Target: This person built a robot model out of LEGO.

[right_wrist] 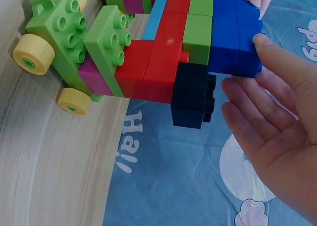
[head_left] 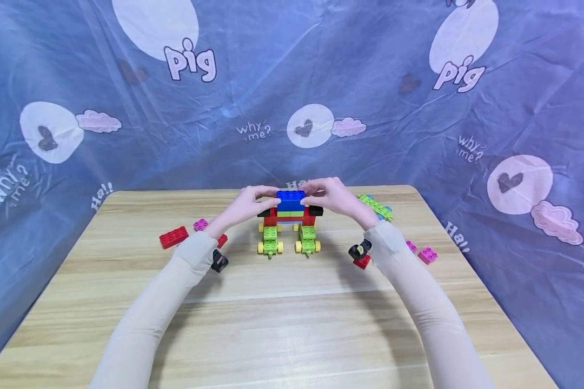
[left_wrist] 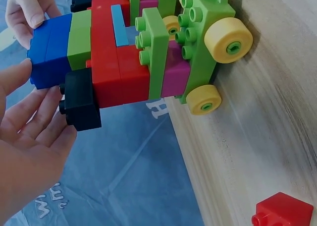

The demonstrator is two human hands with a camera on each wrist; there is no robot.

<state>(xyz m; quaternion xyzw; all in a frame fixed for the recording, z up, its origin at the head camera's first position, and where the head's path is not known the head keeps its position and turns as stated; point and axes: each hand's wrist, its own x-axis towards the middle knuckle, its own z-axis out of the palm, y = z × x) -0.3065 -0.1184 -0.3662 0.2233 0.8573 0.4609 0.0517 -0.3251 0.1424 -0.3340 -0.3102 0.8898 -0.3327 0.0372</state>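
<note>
A toy-brick figure stands on two green wheeled bases (head_left: pixel 308 248) with yellow wheels (left_wrist: pixel 229 40). Purple and green bricks rise from the bases to a red body (right_wrist: pixel 163 57), with black bricks (left_wrist: pixel 83 98) jutting out at both sides. Green bricks (right_wrist: pixel 197 39) sit above the red, topped by two stacked blue bricks (head_left: pixel 290 202). My left hand (head_left: pixel 248 205) pinches the left end of the blue bricks, thumb in front and fingers behind. My right hand (head_left: pixel 334 198) pinches their right end in the same way.
Red bricks (head_left: pixel 173 237), a pink brick (head_left: pixel 200 224) and a black piece (head_left: pixel 219 261) lie on the left of the wooden table (head_left: pixel 292 324). At right are a green wheeled base (head_left: pixel 376 207), pink bricks (head_left: pixel 427 255), a red brick (head_left: pixel 362 261) and a black piece (head_left: pixel 358 250).
</note>
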